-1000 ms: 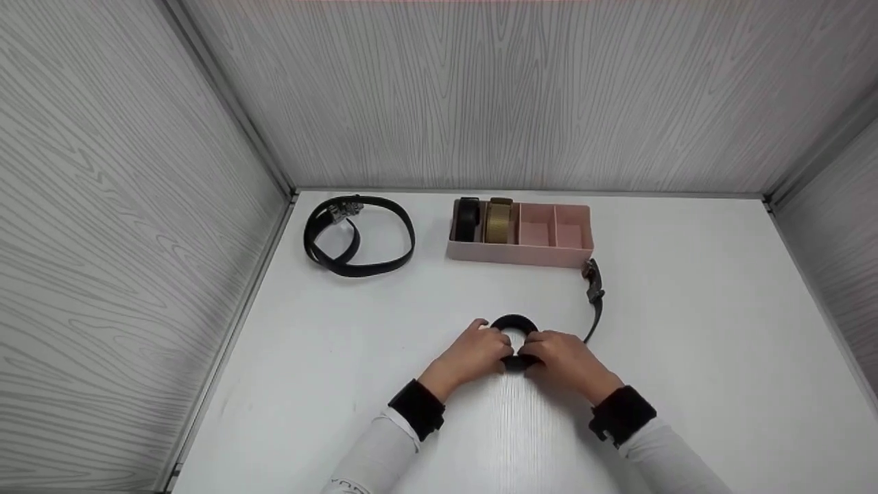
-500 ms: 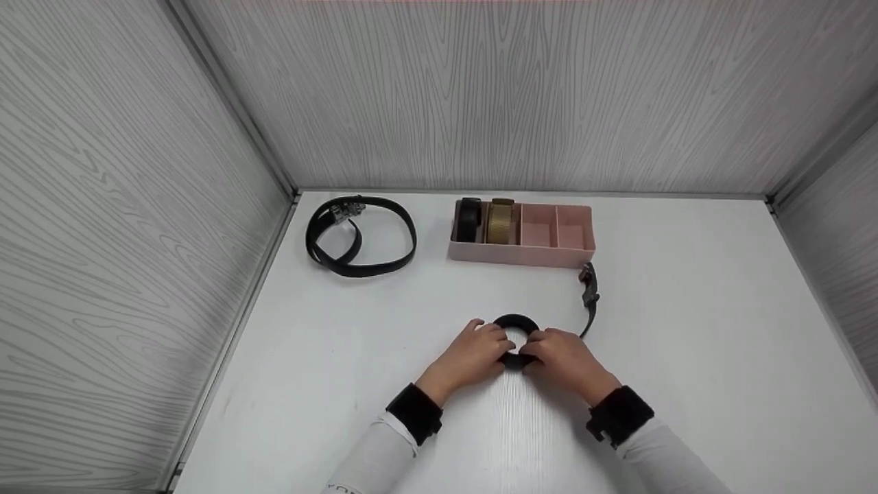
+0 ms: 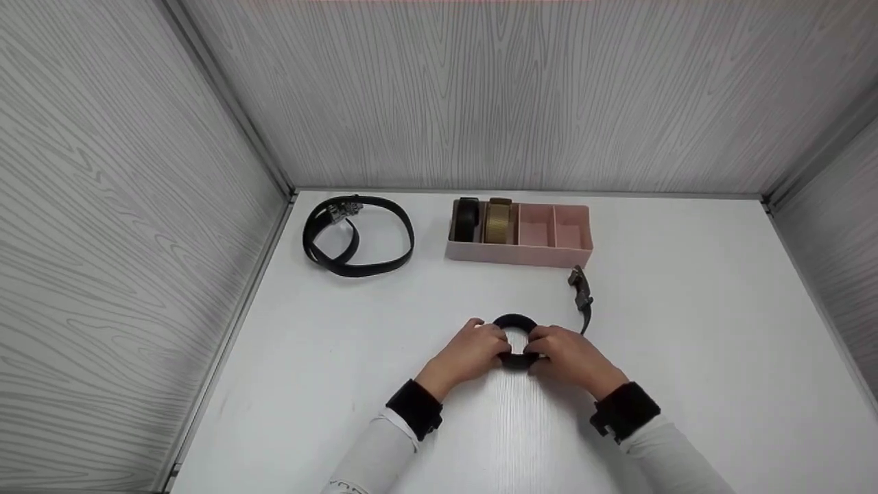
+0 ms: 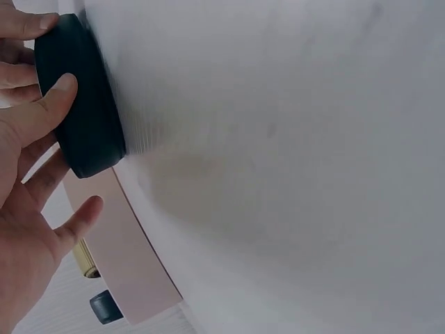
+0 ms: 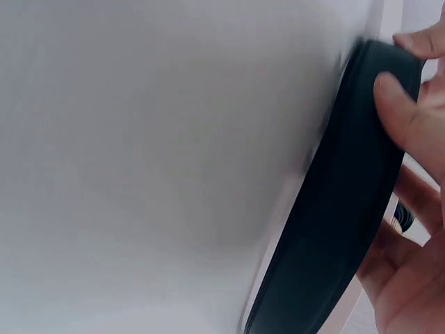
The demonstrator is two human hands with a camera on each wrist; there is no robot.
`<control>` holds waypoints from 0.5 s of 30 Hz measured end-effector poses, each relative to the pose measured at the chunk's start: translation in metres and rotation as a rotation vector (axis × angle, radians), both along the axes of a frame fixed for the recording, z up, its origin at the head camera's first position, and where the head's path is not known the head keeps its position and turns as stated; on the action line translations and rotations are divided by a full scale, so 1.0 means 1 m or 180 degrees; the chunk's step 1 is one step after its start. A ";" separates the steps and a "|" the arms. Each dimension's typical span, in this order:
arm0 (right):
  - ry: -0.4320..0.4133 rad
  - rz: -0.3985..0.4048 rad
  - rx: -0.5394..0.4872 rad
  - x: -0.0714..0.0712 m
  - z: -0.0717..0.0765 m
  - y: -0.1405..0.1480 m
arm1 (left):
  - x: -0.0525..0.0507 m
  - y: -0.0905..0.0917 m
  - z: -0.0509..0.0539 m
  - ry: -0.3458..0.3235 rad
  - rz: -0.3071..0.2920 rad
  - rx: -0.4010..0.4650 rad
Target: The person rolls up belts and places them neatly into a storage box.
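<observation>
White tabletop point(image 3: 686, 309), with wood-grain panels point(image 3: 507, 96) enclosing it, is bearing a pink tray point(image 3: 518, 254). On the tray's near side, the left hand point(image 3: 473, 351) and right hand point(image 3: 571, 357) are gripping a coiled black belt point(image 3: 516, 320) from opposite sides, thumbs pressing its outer face and fingers curling about the band; one left finger is standing clear. Between the hands, the belt is resting edge down, its ring opening upward. Its outer end appears to be running past the right hand, partly hidden; the buckle point(image 3: 581, 288) is lying by the tray's near right corner, its long axis pointing roughly trayward, contact unconfirmed. Of the two, the right hand is lying nearer the buckle. A dark coil point(image 3: 467, 221) and gold coil point(image 3: 497, 224) are occupying the tray's two leftmost compartments; a loose black belt point(image 3: 374, 269) is lying off its left end.
</observation>
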State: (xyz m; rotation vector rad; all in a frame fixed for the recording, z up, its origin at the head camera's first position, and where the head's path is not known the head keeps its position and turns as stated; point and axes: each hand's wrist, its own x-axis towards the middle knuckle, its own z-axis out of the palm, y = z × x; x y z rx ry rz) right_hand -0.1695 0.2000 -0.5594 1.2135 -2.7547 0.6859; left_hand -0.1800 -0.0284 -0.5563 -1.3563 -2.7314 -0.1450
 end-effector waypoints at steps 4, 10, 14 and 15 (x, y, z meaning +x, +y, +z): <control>0.0349 -0.0129 -0.0017 0.003 -0.003 -0.007 | 0.003 0.005 -0.003 0.0110 0.0098 0.0061; 0.0440 -0.0134 0.0012 0.006 -0.005 -0.011 | 0.003 0.009 -0.008 0.0339 0.0070 0.0043; 0.0130 -0.0110 0.0011 0.003 -0.003 -0.004 | -0.003 0.003 -0.008 0.0220 -0.0005 0.0052; 0.0080 -0.0094 0.0013 0.003 -0.002 -0.003 | -0.004 0.002 -0.008 0.0154 -0.0001 0.0056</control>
